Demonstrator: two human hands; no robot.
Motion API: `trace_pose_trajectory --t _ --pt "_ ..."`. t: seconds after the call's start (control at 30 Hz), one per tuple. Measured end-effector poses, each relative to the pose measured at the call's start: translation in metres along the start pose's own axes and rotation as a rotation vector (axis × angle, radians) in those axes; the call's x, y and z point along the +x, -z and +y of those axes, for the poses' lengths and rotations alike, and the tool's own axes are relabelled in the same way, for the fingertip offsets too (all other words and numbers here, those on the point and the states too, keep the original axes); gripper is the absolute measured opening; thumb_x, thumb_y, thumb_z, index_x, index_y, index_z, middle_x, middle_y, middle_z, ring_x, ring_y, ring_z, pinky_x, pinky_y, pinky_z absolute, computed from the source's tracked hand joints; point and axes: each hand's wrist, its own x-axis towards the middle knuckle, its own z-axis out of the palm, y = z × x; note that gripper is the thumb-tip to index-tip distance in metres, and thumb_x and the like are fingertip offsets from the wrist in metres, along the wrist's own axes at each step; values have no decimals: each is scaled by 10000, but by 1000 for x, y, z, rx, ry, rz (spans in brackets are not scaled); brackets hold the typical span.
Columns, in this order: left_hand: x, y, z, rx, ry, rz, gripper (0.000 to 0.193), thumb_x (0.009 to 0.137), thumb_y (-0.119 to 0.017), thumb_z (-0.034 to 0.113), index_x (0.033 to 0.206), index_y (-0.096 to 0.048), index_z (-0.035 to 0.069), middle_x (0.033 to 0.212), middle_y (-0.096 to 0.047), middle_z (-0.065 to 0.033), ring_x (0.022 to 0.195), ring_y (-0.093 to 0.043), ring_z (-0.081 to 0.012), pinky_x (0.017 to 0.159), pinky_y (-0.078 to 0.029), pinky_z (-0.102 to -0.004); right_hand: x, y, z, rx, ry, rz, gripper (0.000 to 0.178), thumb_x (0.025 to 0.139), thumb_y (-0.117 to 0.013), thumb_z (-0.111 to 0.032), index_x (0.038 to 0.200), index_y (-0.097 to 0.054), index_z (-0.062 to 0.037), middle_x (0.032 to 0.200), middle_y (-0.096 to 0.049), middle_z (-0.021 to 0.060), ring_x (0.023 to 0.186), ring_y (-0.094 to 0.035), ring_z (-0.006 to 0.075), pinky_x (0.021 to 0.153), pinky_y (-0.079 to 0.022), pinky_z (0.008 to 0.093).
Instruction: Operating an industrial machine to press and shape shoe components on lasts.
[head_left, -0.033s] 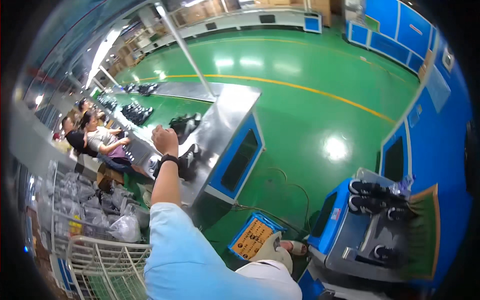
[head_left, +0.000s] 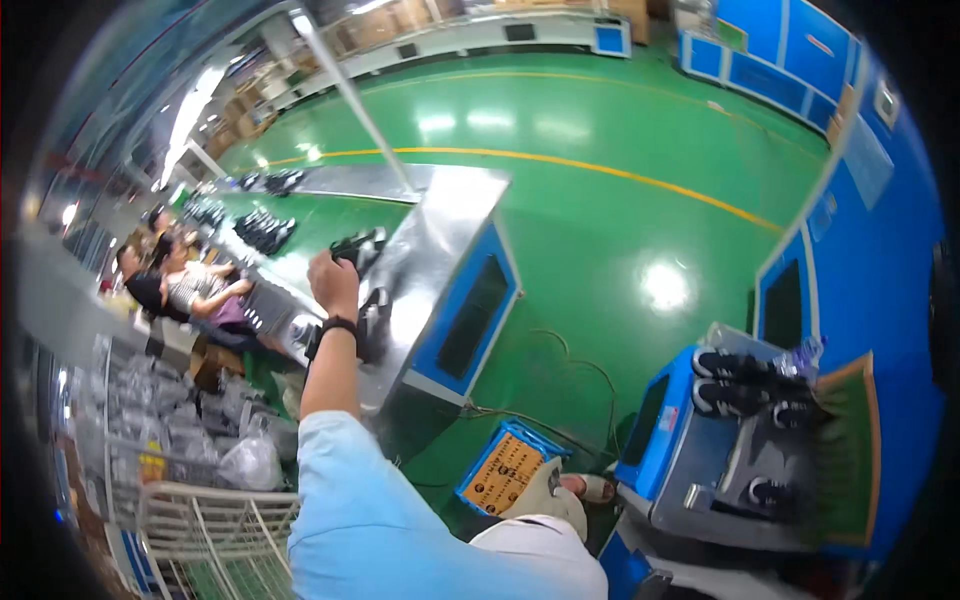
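My left arm, in a light blue sleeve with a black wristband, reaches forward over a metal-topped conveyor bench. At its end my left hand (head_left: 334,284) has its fingers closed at the near end of a black shoe (head_left: 362,247). The palm side and fingertips are partly hidden. Beside my wrist, another black shoe with white marks (head_left: 374,312) rests on the metal bench top (head_left: 440,215). My right hand is out of view.
Black shoes (head_left: 263,231) line the conveyor farther off, with seated people (head_left: 195,285) along its left. A wire cart (head_left: 215,505) stands near bagged items (head_left: 250,462). A blue crate (head_left: 508,468) is on the floor. More shoes (head_left: 728,397) sit on a machine at right.
My left hand has closed at the near shoe's end, where it was curled beside the shoes before. The view has shifted slightly.
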Motion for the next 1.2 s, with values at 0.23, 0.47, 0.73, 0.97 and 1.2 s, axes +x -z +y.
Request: trace_pose_trajectory --t 0.23,0.47,0.73,0.97,1.2 --pt "-268 -36 251 -720 -826 -1002 524 824 -689 128 1306 -547 -18 1307 -594 -237 1211 -572 -389 1036 -471 -453 9 17 -40 126 -185 126 336 971 -601 -207 1250 -662 -30 1210 -682 213 1128 -642 370 961 -493 431" --pt "-477 25 570 -875 -957 -1312 761 717 -843 320 1294 -533 -68 1299 -588 -295 1213 -569 -423 1034 -472 -446 -31 9 -38 227 -497 141 332 993 -576 -215 1236 -658 -5 1212 -674 227 1149 -618 385 956 -494 448" --pt "-505 37 580 -1211 -634 -1954 492 766 -819 288 1123 -660 -11 1066 -733 -143 993 -699 -253 868 -532 -386 -67 -37 -78 543 -802 337 410 1018 -589 -274 1348 -610 -32 1238 -683 165 1053 -663 340 882 -523 394" --pt "-497 234 460 -951 -554 -2955 781 774 -869 218 1373 -437 -36 1201 -631 -158 1047 -638 -203 906 -519 -363 46 8 -111 1938 254 801 901 837 -669 14 1593 -189 -81 1472 -474 146 1329 -494 286 1102 -401 397" --pt "-447 380 407 -1284 -2059 -1202 589 828 -697 283 1268 -496 -54 1053 -602 -210 872 -661 -317 665 -567 -393 15 60 -74 1065 -188 846 986 695 -775 -87 1552 -293 -3 1412 -522 167 1240 -559 257 1029 -463 375"
